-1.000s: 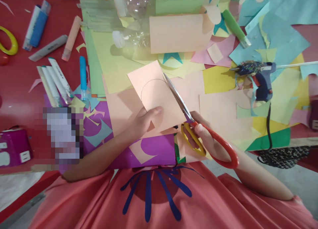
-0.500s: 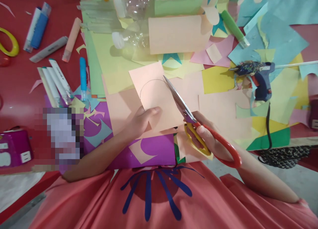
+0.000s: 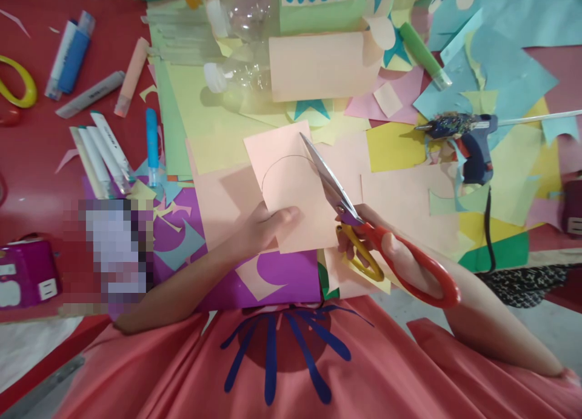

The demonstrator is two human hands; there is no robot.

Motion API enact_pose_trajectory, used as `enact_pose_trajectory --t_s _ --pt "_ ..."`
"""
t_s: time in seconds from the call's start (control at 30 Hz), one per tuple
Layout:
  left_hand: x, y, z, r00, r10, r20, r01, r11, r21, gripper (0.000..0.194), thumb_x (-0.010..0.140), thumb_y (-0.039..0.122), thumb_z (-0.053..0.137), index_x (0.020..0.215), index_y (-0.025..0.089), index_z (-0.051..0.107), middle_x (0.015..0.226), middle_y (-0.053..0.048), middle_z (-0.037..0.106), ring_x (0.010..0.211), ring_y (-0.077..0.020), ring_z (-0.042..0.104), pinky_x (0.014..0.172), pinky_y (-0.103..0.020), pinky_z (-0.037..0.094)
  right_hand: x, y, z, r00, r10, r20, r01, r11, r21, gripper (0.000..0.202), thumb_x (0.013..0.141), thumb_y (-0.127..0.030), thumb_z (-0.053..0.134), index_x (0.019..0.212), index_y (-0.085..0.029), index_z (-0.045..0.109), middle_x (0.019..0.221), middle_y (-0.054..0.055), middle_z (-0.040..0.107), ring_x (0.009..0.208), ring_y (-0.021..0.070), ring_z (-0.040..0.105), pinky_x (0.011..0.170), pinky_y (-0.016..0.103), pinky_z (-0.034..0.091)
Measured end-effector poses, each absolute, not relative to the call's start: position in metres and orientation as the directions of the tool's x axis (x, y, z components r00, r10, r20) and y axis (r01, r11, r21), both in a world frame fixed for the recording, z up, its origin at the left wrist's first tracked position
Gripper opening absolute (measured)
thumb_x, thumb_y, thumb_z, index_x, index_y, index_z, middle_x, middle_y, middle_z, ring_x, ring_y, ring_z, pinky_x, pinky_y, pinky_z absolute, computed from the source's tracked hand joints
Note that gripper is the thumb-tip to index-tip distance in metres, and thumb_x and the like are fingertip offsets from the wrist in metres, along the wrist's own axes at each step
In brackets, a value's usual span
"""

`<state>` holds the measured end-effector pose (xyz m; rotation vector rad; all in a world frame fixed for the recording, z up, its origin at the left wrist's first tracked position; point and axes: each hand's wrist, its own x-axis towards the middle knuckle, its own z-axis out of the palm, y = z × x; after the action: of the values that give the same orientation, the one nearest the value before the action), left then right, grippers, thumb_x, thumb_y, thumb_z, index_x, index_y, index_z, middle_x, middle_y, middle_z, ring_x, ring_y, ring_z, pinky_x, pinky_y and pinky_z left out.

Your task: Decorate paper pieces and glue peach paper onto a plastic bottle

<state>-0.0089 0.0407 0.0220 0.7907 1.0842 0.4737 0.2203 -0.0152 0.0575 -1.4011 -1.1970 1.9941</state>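
Observation:
Pinched between the thumb and fingers of my left hand [image 3: 268, 225] is a pale peach sheet of paper [image 3: 297, 194] with a curved pencil line drawn across it. My right hand [image 3: 386, 243] grips a pair of scissors [image 3: 330, 179] with one red and one yellow handle loop. The blades point up and to the left, lying at the right edge of the peach sheet, where they cross the end of the drawn curve. Part of my right hand's fingers is hidden behind the handles.
A glue gun [image 3: 470, 140] lies to the right on paper scraps. Clear plastic bottles [image 3: 245, 73] stand behind the sheet, beside a peach paper-covered block [image 3: 322, 66]. Markers [image 3: 102, 149] and a blurred-out item [image 3: 116, 249] are on the left. Purple paper [image 3: 291, 279] lies in front.
The peach sheet has shifted slightly right and down with my left hand. The scissors' handle loops have spread a little further apart, the red one moving right.

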Motion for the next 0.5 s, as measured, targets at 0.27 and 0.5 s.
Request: enact_pose_trajectory --t_s 0.27,0.5 --pt "-0.008 0.042 0.021 0.414 0.715 -0.563 0.016 0.613 0.790 0.023 0.072 0.037 0.065 0.084 0.018 0.069 0.080 -0.002 0.074 0.077 -0.0195 0.071 0.068 -0.026 0.056 0.206 -0.014 0.068 -0.359 0.776 -0.518 0.118 -0.513 -0.850 0.062 0.086 -0.076 0.038 0.114 -0.021 0.044 0.069 -0.006 0.045 0.048 0.0081 0.036 0.046 0.026 0.032" --pt "-0.010 0.044 0.016 0.387 0.686 -0.617 -0.036 0.679 0.733 0.030 0.065 0.039 0.069 0.085 0.016 0.070 0.077 -0.003 0.074 0.073 -0.0216 0.072 0.062 -0.028 0.057 0.206 -0.015 0.062 -0.345 0.799 -0.493 0.111 -0.486 -0.867 0.062 0.083 -0.080 0.038 0.106 -0.023 0.045 0.060 -0.008 0.038 0.045 0.0084 0.032 0.043 0.025 0.029"
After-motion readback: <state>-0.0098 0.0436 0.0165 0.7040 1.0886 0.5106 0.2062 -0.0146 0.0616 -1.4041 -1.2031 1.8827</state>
